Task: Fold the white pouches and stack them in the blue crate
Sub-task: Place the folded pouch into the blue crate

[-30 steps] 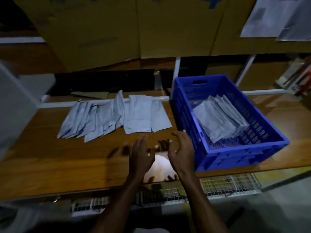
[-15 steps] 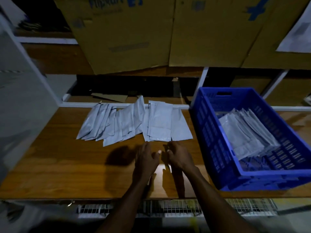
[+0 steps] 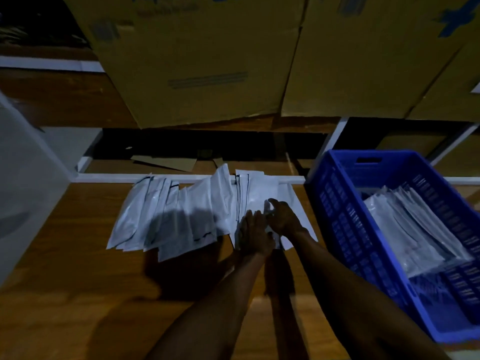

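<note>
Both hands (image 3: 270,227) on pouches (image 3: 171,216) beside crate (image 3: 335,216)

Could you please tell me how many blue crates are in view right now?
1. The blue crate sits on the wooden table at the right, with folded white pouches inside. Its right side runs out of frame; no other crate shows.

Cardboard boxes (image 3: 207,61) stand behind the wooden table (image 3: 65,294).
</note>
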Available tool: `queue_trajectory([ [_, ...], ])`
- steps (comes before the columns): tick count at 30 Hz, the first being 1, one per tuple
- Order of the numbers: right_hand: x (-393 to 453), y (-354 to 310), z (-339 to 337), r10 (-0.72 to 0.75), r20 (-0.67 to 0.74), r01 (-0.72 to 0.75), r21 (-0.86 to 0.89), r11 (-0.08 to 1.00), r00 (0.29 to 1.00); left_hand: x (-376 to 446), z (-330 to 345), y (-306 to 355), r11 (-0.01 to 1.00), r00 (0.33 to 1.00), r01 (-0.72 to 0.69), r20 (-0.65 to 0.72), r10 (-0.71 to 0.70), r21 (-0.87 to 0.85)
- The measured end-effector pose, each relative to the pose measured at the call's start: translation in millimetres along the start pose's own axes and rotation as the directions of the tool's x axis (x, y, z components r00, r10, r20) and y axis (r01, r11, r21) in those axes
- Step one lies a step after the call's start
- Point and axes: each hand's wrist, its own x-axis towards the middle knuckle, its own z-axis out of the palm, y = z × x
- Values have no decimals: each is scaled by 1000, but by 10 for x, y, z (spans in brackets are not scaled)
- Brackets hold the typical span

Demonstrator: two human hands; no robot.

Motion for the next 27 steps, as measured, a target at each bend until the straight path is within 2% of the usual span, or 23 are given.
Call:
queue_trajectory([
  [5,182,-11,178,-39,-70,39,-10,999,997,162,149,-51,994,999,31,-46,-26,106],
  [10,242,-104,212,34,-131,-38,-25,999,991,264,249,-131,988,986,50,-163,-26,146],
  [12,250,-88,205,25,-158,-30,-34,999,987,238,160,-112,988,987,25,-159,0,151],
  [15,200,-86,159,12,-196,1,65,998,981,194,64,-115,992,995,-21,-93,33,123],
  [17,156,-106,128,16,-245,18,137,990,969,169,62,-142,993,996,-6,-87,16,119],
  [19,67,-144,107,22,-220,17,172,985,975,135,49,-144,992,995,8,-96,4,124],
  [21,2,-167,85,-52,-169,65,75,995,984,101,23,-124,995,996,-11,-81,20,102],
  [23,-64,-139,28,-146,-94,125,-203,971,985,89,-50,-104,998,1000,-22,-10,23,64],
  [25,-59,-45,7,-263,-3,237,-428,872,965,124,-128,-115,1000,1000,5,-6,-5,23],
  [27,-35,47,-24,-334,74,323,-509,798,940,160,-193,-121,999,999,31,9,-31,-33],
])
